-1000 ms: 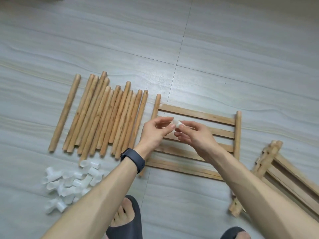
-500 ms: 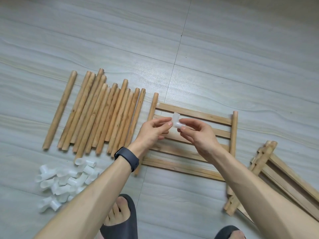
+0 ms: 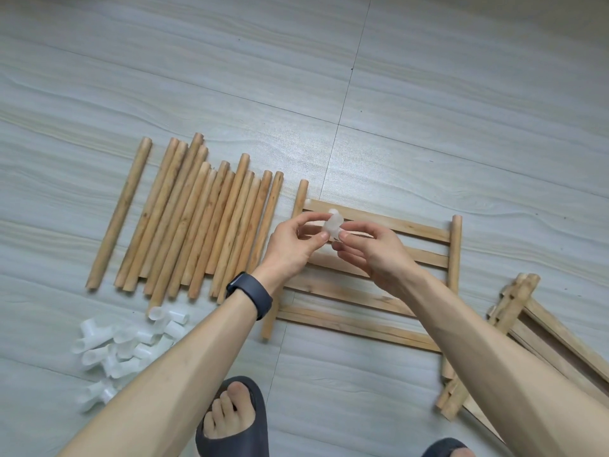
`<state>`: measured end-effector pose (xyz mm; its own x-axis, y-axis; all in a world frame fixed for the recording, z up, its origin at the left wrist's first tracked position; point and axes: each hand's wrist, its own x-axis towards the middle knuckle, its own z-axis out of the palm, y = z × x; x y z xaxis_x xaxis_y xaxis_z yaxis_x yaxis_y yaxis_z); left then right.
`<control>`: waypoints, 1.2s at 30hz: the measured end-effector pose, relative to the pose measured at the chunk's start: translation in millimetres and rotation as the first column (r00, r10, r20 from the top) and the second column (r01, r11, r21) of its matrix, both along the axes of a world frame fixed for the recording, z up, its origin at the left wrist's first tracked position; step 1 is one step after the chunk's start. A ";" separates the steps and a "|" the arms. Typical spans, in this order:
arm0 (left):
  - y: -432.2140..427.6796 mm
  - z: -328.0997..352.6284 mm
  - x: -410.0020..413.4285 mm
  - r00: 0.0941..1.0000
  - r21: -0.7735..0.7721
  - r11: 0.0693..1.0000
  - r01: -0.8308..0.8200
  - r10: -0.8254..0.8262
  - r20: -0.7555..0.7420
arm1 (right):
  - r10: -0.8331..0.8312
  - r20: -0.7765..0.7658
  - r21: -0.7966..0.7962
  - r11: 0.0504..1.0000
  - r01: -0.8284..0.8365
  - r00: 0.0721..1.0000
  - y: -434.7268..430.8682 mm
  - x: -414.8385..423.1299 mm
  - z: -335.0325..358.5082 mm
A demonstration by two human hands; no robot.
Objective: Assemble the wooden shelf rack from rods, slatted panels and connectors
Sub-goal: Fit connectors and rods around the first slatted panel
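Pinching one white connector [image 3: 333, 225] between left hand [image 3: 291, 249] and right hand [image 3: 369, 250], above the flat panel [image 3: 372, 282], likely checking socket direction (rods [image 3: 197, 222] lie left, within reach).

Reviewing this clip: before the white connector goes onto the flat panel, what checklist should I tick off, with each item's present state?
1. Grip on the connector, pinched by the left hand and the right hand: ok.
2. The slatted panel lies flat: ok.
3. Its far-left rod end is bare: ok.
4. Connector socket lined up with that end: cannot tell.
5. The spare connectors piled at the left: ok.
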<state>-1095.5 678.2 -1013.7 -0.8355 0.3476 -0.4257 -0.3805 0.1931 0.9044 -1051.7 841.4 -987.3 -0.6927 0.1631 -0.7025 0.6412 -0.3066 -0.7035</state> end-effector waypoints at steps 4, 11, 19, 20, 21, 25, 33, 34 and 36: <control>-1.8 5.4 -10.8 1.000 0.011 1.000 0.020 -0.020 -0.001 | 0.070 -0.014 0.096 0.993 -0.068 0.997 -1.3 -9.4 -4.6; -0.1 7.9 -28.3 0.996 0.042 0.999 -0.016 0.013 0.084 | 0.178 -0.031 0.186 0.968 -0.169 0.984 -5.2 -13.8 -2.8; 4.7 16.0 -56.7 0.967 0.006 0.985 0.172 -0.170 0.188 | 0.069 -0.082 0.135 0.989 -0.057 0.994 -0.7 -22.8 -12.2; 6.0 16.5 -60.2 0.959 0.017 0.985 0.170 -0.169 0.225 | 0.067 -0.100 0.144 0.988 -0.053 0.993 -0.5 -24.5 -12.9; 7.4 17.1 -63.7 0.951 0.026 0.986 0.167 -0.168 0.260 | 0.073 -0.114 0.161 0.985 -0.054 0.991 -0.4 -26.4 -13.5; 14.8 11.6 -72.3 0.981 -0.047 0.997 0.062 -0.052 0.185 | 0.042 -0.109 0.251 0.968 -0.014 0.993 0.5 -38.0 -19.5; 16.7 -36.0 -71.2 0.982 -0.521 0.853 -0.016 -0.086 -0.171 | -0.099 -0.113 0.348 0.928 0.133 0.989 13.2 -87.6 -37.1; 18.5 -37.4 -69.4 0.979 -0.536 0.844 -0.008 -0.103 -0.176 | -0.101 -0.117 0.352 0.926 0.136 0.988 11.7 -93.9 -38.4; 20.7 -41.8 -67.0 0.978 -0.536 0.843 -0.041 -0.075 -0.193 | -0.083 -0.116 0.354 0.928 0.119 0.990 6.5 -105.0 -40.9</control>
